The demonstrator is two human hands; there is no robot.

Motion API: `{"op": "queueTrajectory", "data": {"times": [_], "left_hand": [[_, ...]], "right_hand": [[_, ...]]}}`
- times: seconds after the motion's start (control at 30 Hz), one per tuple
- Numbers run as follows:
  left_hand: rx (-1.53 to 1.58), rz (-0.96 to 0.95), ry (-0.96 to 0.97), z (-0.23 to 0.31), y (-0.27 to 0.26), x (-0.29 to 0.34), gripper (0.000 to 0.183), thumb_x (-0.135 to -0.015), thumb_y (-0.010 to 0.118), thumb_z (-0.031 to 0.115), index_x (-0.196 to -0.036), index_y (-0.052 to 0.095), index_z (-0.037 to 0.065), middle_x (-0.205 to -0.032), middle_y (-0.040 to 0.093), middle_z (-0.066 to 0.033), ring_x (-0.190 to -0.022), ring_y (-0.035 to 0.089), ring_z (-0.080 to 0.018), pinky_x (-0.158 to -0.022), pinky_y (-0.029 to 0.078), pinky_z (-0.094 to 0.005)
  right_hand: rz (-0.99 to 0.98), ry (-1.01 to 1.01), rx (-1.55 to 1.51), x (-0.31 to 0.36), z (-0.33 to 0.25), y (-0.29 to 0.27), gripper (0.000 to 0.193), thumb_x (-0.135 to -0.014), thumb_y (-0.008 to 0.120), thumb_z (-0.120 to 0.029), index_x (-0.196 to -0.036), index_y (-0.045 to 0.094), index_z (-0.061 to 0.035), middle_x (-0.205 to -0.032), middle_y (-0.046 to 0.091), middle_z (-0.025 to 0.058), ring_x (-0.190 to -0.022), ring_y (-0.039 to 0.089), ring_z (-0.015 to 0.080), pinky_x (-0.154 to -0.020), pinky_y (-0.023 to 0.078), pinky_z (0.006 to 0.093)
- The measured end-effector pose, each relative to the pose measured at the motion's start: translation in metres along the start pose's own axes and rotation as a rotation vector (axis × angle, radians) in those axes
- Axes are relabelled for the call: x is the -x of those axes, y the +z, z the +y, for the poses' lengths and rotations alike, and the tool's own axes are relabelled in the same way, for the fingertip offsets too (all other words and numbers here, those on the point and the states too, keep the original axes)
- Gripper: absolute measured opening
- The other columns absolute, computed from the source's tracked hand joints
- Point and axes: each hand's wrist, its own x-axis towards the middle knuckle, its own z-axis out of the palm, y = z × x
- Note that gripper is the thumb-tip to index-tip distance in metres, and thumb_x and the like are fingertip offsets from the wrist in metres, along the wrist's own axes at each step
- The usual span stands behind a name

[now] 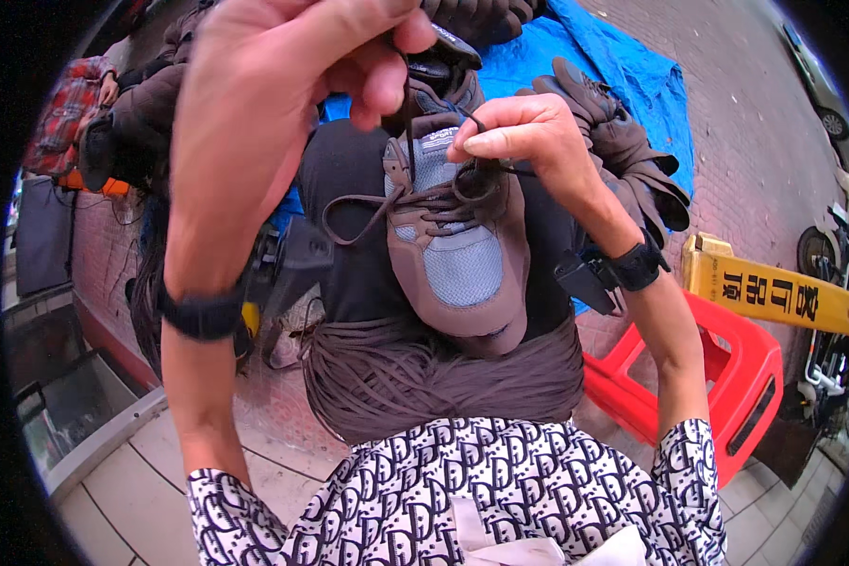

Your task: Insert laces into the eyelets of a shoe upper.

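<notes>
Pavement: reddish brick, running widest toward 2 o'clock, where a parked vehicle stands near the rim.
Blue tarp: a crumpled sheet spread toward 1 o'clock, beyond the knees.
Piled shoes: brownish footwear heaped at 2 o'clock on and beside the tarp; more dark shoes lie toward 10 o'clock, near another person in a red checked sleeve.
Red stool: plastic, with cut-out openings, at 4 o'clock.
Yellow board: dark-lettered, at 3 o'clock, just beside the stool.
Dark trousers: the wearer's knees, on either side of the shoe.
Lace bundle: a thick heap of grey-brown strands across the lap at 6 o'clock.
Shoe: grey-brown with light blue-grey mesh, resting at the knees near the middle, its toe at 6 o'clock and its tongue at 12.
Left hand: at 11 o'clock, raised above the shoe, fingers bent and grasping a strand.
Right hand: at 1 o'clock, thumb and forefinger pinching dark cord beside the tongue.
Wrist straps: black, on both wrists.
Lace: dark, crossing the eyelets, rising straight to the left hand, with a loose loop at 9 o'clock of the shoe.
</notes>
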Motion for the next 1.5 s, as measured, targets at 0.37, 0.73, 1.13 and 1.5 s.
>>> {"op": "queueTrajectory", "data": {"times": [0.37, 0.73, 1.13, 1.5], "left_hand": [[-0.847, -0.286, 0.270, -0.091, 0.014, 0.019, 0.006, -0.073, 0.058, 0.007, -0.079, 0.059, 0.005, -0.080, 0.059, -0.0099, -0.090, 0.054, -0.0268, -0.080, 0.041, -0.0355], [-1.009, -0.181, 0.037, -0.097, 0.018, 0.036, 0.009, -0.072, 0.060, 0.010, -0.079, 0.060, 0.005, -0.075, 0.057, -0.0135, -0.076, 0.055, -0.0311, -0.067, 0.044, -0.0398], [-1.285, -0.333, -0.076, -0.085, 0.025, 0.027, 0.006, -0.070, 0.059, 0.010, -0.073, 0.060, 0.005, -0.075, 0.058, -0.0138, -0.077, 0.056, -0.0305, -0.068, 0.045, -0.0409], [-1.042, -0.137, 0.177, -0.105, 0.026, 0.043, 0.004, -0.069, 0.060, 0.008, -0.072, 0.060, 0.005, -0.070, 0.058, -0.0088, -0.078, 0.054, -0.0255, -0.070, 0.040, -0.0375]], "right_hand": [[0.028, -0.037, -0.567, -0.015, 0.000, -0.022, 0.016, -0.078, 0.057, -0.014, -0.081, 0.064, 0.0009, -0.062, 0.056, 0.0039, -0.044, 0.043, 0.0058, -0.040, 0.030, 0.0183], [-0.023, -0.538, 1.185, -0.009, 0.020, -0.003, 0.010, -0.068, 0.060, -0.020, -0.072, 0.064, -0.0123, -0.068, 0.057, 0.0033, -0.063, 0.058, 0.0223, -0.053, 0.046, 0.0331], [0.104, -0.517, 1.164, -0.004, 0.014, 0.001, 0.013, -0.065, 0.062, -0.023, -0.063, 0.061, -0.0101, -0.068, 0.058, 0.0055, -0.067, 0.059, 0.0252, -0.055, 0.047, 0.0360], [-0.251, -0.026, 0.802, -0.039, 0.009, -0.019, 0.029, -0.062, 0.068, -0.030, -0.068, 0.064, -0.0024, -0.064, 0.057, 0.0152, -0.057, 0.054, 0.0273, -0.055, 0.041, 0.0349]]}}
